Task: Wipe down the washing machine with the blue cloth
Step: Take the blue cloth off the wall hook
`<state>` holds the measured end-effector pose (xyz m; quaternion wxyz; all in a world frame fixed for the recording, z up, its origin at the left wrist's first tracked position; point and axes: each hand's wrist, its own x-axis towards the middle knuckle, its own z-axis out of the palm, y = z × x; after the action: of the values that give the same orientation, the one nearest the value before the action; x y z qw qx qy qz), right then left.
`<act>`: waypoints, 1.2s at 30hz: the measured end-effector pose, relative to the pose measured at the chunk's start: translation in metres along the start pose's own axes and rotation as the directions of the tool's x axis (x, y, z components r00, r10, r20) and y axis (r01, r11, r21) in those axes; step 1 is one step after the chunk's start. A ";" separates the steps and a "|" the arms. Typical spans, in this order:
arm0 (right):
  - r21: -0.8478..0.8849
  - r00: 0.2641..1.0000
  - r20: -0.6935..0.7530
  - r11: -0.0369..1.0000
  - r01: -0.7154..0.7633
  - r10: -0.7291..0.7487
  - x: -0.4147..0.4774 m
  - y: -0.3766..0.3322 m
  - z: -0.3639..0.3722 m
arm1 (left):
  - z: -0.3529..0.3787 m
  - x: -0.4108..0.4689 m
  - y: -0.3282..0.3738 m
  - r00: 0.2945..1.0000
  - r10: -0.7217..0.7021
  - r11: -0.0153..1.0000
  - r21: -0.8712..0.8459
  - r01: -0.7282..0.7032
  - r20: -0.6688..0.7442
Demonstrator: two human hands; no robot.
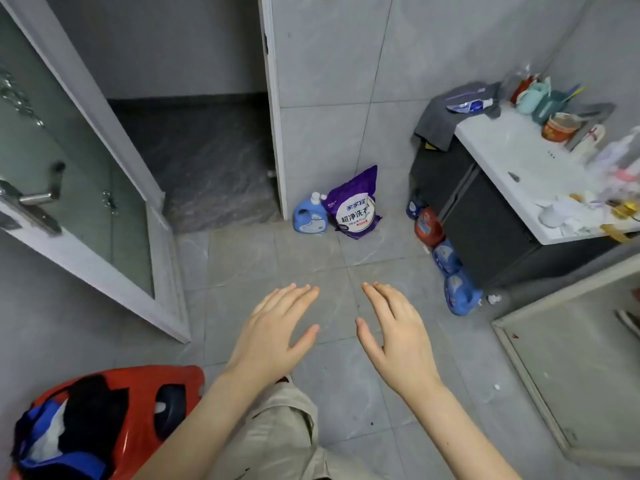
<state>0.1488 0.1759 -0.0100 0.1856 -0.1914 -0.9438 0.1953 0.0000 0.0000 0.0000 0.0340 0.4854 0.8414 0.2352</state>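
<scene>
Both hands are spread flat and empty, palms down over the tiled floor (346, 393): the left hand (273, 334) and the right hand (398, 337) side by side, fingers straight, touching nothing. By my reading the wiping has not begun; the cloth must first be found and picked up. Blue fabric (59, 441) lies in the red basin (131, 386) at lower left, and may be the blue cloth, though that is unclear. No washing machine is plainly in view. Detergent bottles (450, 271) stand beside the dark cabinet (491, 230).
</scene>
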 end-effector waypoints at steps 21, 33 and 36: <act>0.028 0.984 -0.129 0.993 -0.118 0.120 0.366 0.095 0.031 | -0.046 0.388 -0.137 0.987 0.145 0.989 -0.001 -0.146 -0.075; 0.023 0.995 -0.102 0.999 0.025 -0.023 0.556 0.196 0.047 | -0.003 0.569 -0.172 0.990 0.065 0.997 -0.041 -0.071 -0.126; 0.015 0.992 -0.065 0.994 0.112 -0.111 0.617 0.229 0.043 | 0.000 0.622 -0.171 0.982 -0.012 1.000 -0.022 0.008 -0.191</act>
<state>-0.3324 0.6251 0.0231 0.2284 -0.1426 -0.9447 0.1872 -0.4646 0.4463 0.0326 -0.0404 0.4562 0.8406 0.2894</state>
